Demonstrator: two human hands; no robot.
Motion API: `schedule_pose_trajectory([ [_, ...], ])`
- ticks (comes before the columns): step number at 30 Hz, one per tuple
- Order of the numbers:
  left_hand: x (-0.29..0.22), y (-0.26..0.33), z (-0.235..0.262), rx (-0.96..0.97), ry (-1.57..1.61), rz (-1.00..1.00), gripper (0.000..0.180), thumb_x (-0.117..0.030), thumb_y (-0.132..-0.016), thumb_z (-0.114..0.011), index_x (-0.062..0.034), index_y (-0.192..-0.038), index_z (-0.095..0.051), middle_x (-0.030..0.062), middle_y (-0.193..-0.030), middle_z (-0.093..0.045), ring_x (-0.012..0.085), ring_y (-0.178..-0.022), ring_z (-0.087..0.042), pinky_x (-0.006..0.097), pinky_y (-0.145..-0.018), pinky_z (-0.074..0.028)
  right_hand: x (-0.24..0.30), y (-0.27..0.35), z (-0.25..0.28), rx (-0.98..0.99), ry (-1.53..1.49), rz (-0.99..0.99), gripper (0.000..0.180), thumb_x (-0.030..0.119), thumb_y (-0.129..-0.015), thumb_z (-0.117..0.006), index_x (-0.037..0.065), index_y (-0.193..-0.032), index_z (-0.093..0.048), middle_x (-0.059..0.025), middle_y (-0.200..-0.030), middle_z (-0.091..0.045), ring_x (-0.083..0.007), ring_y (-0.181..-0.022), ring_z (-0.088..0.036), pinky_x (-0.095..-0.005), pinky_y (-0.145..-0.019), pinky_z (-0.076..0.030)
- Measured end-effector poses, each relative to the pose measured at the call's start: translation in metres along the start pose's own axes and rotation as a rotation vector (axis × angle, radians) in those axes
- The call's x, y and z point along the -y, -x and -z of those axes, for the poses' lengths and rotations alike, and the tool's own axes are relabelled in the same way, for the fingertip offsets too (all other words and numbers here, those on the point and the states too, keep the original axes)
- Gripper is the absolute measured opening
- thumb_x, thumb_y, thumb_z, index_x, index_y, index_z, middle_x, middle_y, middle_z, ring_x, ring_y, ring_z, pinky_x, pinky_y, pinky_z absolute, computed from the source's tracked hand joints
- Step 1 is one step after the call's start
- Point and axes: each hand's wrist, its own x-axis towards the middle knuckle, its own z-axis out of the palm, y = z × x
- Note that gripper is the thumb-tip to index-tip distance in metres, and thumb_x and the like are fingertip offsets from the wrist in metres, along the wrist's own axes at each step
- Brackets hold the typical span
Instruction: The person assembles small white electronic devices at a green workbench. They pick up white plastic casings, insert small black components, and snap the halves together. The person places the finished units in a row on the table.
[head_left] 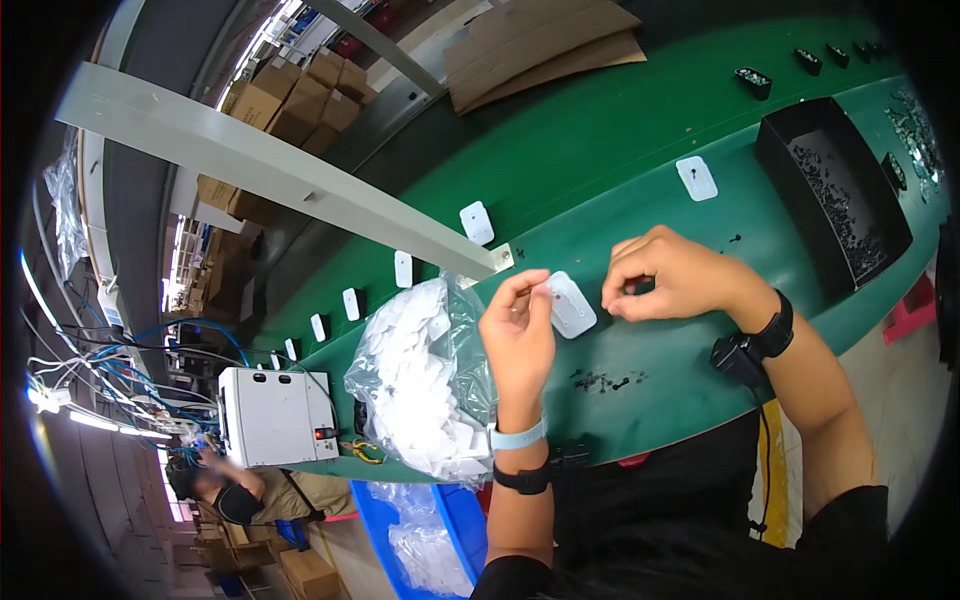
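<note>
A small white rounded plastic cover is pinched at its left edge between the thumb and fingers of my left hand. It is held tilted above the green table. Just to its right, apart from it, my right hand has its fingers curled and the fingertips pressed together. Whether anything small is between those fingertips is hidden. Below the cover, a scatter of small black parts lies on the table. Farther up, a similar white cover with a dark piece on it lies flat on the table.
A clear bag of white covers stands left of my left arm. At the right is a black tray with many small black parts. More white pieces line the green belt behind a metal post. A blue bin sits below the table edge.
</note>
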Motion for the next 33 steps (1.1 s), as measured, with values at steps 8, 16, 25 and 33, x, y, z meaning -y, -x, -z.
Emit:
schedule_pose_trajectory([
  [8,0.03,-0.011,-0.027,0.131,0.541,0.283,0.021,-0.008,-0.099,-0.065,0.0019,-0.118,-0.061,0.0071,-0.104,-0.068,0.0116,-0.09,-0.066,0.027,-0.076,-0.056,-0.017,-0.004,-0.011,-0.251,0.18,0.096,0.01,0.008,-0.081,-0.073,0.0,-0.084,-0.069,-0.007,-0.075,-0.068,-0.0211,-0.074,-0.062,-0.0326,-0.066,-0.052],
  [16,0.022,-0.001,-0.026,0.191,0.598,0.188,0.033,0.0,-0.096,-0.064,0.0074,-0.127,-0.057,0.0148,-0.116,-0.068,0.0196,-0.103,-0.068,0.033,-0.09,-0.056,-0.014,-0.005,-0.005,-0.301,0.257,0.102,0.013,0.008,-0.083,-0.073,-0.003,-0.085,-0.068,-0.0106,-0.078,-0.067,-0.0235,-0.077,-0.062,-0.0355,-0.068,-0.052],
  [25,0.028,0.004,-0.037,0.116,0.468,0.131,0.031,0.001,-0.095,-0.066,0.0065,-0.124,-0.057,0.0126,-0.114,-0.068,0.015,-0.101,-0.067,0.028,-0.084,-0.054,-0.009,-0.006,-0.005,-0.333,0.318,0.164,0.013,0.008,-0.084,-0.074,-0.001,-0.086,-0.066,-0.0099,-0.08,-0.065,-0.0255,-0.077,-0.061,-0.0358,-0.068,-0.052],
  [33,0.028,0.008,-0.042,0.104,0.511,0.07,0.032,0.004,-0.094,-0.067,0.0056,-0.124,-0.055,0.0132,-0.118,-0.065,0.016,-0.106,-0.065,0.026,-0.086,-0.053,-0.015,-0.008,-0.01,-0.346,0.42,0.211,0.012,0.005,-0.082,-0.075,0.0,-0.086,-0.064,-0.0099,-0.078,-0.061,-0.027,-0.075,-0.057,-0.0376,-0.065,-0.049],
])
